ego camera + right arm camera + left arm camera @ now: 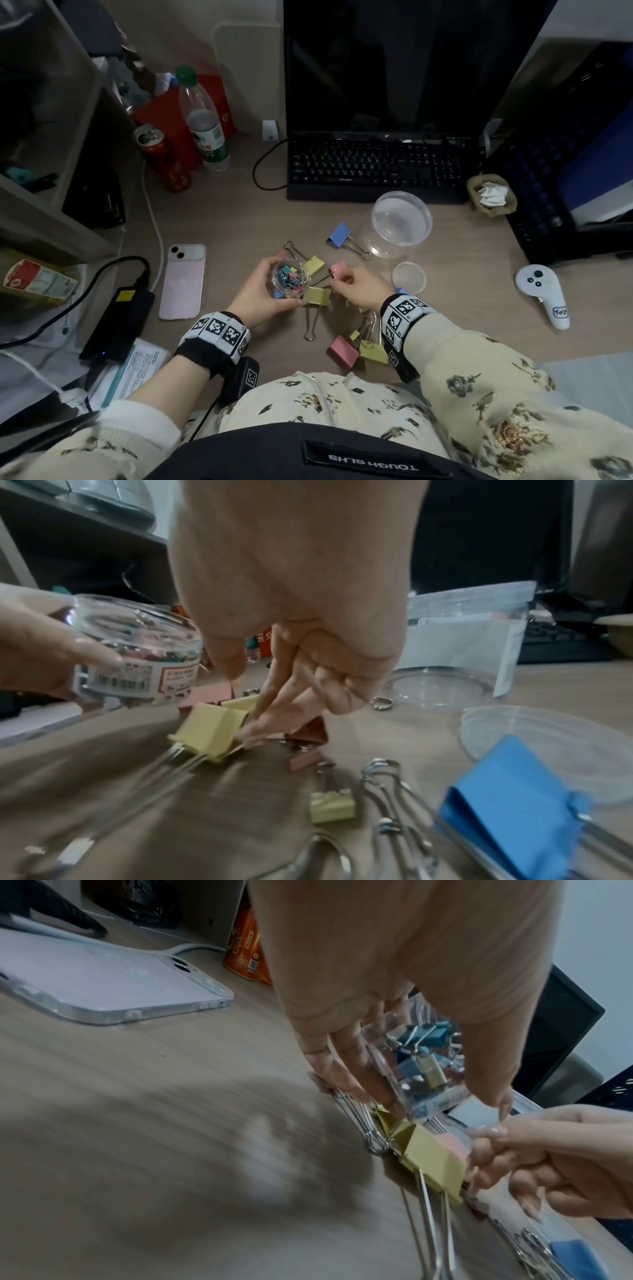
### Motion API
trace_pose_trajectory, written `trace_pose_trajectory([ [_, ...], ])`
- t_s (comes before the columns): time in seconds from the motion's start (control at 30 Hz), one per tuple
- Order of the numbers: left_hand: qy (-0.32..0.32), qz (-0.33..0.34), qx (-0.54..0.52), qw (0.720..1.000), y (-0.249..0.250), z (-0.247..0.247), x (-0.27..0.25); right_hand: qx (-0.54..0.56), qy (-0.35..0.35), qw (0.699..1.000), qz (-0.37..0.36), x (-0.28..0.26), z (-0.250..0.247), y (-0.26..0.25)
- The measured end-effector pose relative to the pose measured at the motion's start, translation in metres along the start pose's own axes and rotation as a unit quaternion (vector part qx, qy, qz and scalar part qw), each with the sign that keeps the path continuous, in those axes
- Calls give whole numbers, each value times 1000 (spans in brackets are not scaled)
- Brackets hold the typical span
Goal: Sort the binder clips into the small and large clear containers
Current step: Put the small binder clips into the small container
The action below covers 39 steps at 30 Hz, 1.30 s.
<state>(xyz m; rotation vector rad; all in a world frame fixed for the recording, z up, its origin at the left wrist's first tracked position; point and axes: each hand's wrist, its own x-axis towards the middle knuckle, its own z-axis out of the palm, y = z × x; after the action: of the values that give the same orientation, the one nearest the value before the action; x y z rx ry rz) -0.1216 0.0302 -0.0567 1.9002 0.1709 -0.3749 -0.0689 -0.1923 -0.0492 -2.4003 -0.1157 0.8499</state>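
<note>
Your left hand (263,294) holds the small clear container (291,278) just above the desk (452,301), fingers and thumb curled round its wall. It is open on top and packed with small clips in blue, pink and yellow. Its label carries a barcode and small print, too blurred to read in the right wrist view.

Your right hand (359,286) sits just to the right of it, thumb and forefinger closed on something small. That looks like the wire handle of a clip, though blur keeps you from being sure which one. The pink clip (338,268) lies right at those fingertips.

The large clear container (399,222) stands open at the far right, with one blue clip (339,234) touching its left side. A round clear lid (409,277) lies near your right wrist.

On the desk you can count three large yellow clips, two by the small container and one near your body beside a second pink clip (343,350). More small ones hide under your right wrist.

The keyboard (373,164) reads "PASON". The white controller (544,294) at right has a handwritten tag, partly cut off. Your waistband patch reads "TOUGH SLHS". A pink phone (183,282) lies at left.
</note>
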Motion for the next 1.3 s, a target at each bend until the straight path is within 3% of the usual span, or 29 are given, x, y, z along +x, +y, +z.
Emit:
trace_pose_trajectory([
  [0.1, -1, -7, -4, 1000, -1, 0, 0, 12, 79, 996, 41, -2, -13, 16],
  [0.2, -5, -10, -10, 1000, -1, 1, 1, -54, 118, 990, 50, -5, -30, 36],
  [0.27, -7, -12, -9, 1000, 1, 2, 1, -78, 102, 991, 32, -6, -35, 44],
  [0.47, -15, -16, -13, 1000, 3, 5, 3, -131, -61, 989, 18, -5, -20, 46],
  [0.53, -12, -16, -11, 1000, 4, 5, 2, -163, -81, 983, 5, -6, -13, 45],
  [0.63, -8, -13, -13, 1000, 3, 4, 0, -210, -55, 976, -15, -7, -6, 42],
  [0.83, -2, -12, -20, 1000, 2, 3, -2, -204, -12, 978, -35, -4, -1, 36],
  [1.3, 5, -11, -25, 1000, 0, 2, -3, -136, 2, 991, -13, 1, 1, 36],
])
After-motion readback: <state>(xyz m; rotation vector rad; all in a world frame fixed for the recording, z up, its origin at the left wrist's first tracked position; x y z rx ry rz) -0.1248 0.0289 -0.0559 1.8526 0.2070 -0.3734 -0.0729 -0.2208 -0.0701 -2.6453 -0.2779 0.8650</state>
